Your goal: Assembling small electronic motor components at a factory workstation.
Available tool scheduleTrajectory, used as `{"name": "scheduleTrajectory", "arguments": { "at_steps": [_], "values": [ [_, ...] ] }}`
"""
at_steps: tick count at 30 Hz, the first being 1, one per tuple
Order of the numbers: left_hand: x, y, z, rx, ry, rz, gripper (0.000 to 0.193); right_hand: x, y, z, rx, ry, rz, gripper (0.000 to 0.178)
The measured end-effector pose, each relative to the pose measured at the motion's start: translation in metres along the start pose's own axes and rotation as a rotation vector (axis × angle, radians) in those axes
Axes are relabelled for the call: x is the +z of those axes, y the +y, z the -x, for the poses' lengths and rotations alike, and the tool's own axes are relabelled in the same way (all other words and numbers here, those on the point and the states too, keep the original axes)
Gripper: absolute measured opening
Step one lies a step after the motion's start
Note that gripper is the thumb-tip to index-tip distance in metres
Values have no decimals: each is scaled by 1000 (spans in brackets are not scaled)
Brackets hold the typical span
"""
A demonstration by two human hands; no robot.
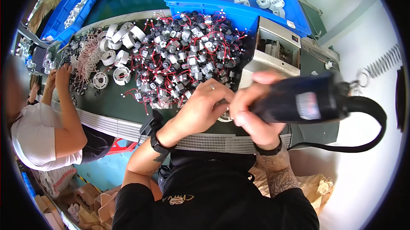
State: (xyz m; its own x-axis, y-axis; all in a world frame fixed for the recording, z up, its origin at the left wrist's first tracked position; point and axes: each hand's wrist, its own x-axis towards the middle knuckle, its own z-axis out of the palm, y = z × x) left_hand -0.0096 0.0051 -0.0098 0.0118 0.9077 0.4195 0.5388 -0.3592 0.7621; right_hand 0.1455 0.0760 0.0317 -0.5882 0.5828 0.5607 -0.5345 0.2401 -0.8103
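Observation:
My right hand [256, 110] is wrapped round a black electric screwdriver [299, 99], which lies nearly level and points left. A coiled spring [384, 62] is hooked to its back end, and a thick black cable curves down from it. My left hand [209, 105] is closed at the screwdriver's tip, its fingers curled together over a white round part [225, 117]. Only the lower rim of that part shows; what the left fingertips pinch is hidden. Just beyond my hands lies a large heap of small motors [188, 55] with red wires.
Behind the heap stands a blue bin [239, 8] of white round housings. A metal box [273, 50] sits beyond my right hand. Loose white housings [121, 75] lie left of the heap. At the far left a co-worker in a white shirt [42, 140] works at the same bench.

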Motion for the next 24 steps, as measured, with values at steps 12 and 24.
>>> {"name": "scheduleTrajectory", "arguments": {
  "at_steps": [12,24],
  "values": [
    [-245,-106,-7,-431,664,-770,18,-50,-14,3,-37,349,-207,70],
    [-132,-80,-238,52,83,-593,29,-65,4,19,82,278,8,66]
  ]
}}
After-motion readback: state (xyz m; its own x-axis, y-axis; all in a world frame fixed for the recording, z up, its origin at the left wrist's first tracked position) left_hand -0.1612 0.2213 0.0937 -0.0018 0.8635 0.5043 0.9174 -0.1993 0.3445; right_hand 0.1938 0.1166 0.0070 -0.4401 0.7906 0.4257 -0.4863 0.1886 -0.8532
